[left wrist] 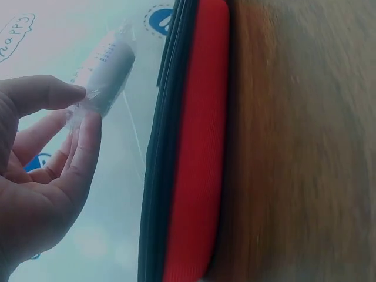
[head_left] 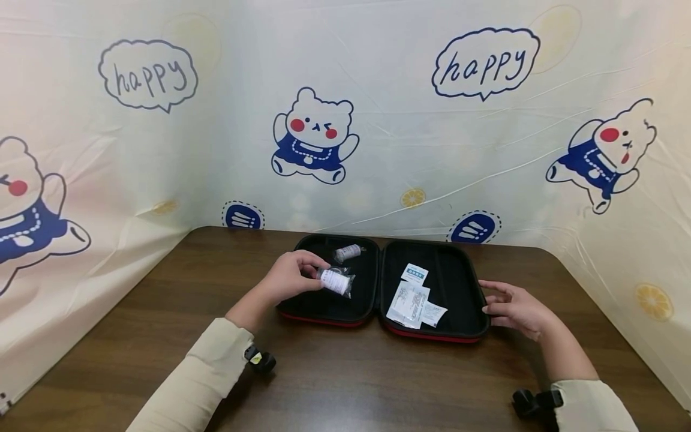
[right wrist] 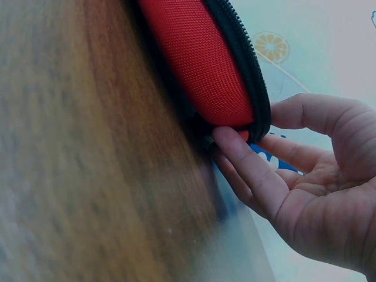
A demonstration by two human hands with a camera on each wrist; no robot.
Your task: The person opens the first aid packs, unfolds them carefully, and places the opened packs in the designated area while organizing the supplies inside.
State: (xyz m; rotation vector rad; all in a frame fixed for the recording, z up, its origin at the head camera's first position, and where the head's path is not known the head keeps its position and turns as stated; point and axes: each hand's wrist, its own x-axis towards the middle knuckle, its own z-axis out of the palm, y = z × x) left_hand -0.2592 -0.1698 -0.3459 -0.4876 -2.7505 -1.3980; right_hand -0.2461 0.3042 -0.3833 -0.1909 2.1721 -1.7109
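Fingers on the left hand [head_left: 293, 278] are pinching a plastic-wrapped white roll [head_left: 336, 281] over the left half of that open black-and-red case [head_left: 456, 294], and the right hand [head_left: 519, 311]'s gripping its right edge.

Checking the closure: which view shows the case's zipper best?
Right wrist: the zipper shows close up, teeth distinct, edging the red-sided case. Left wrist shows a dark edge, teeth unclear; the head view shows the rim, teeth too small to make out.
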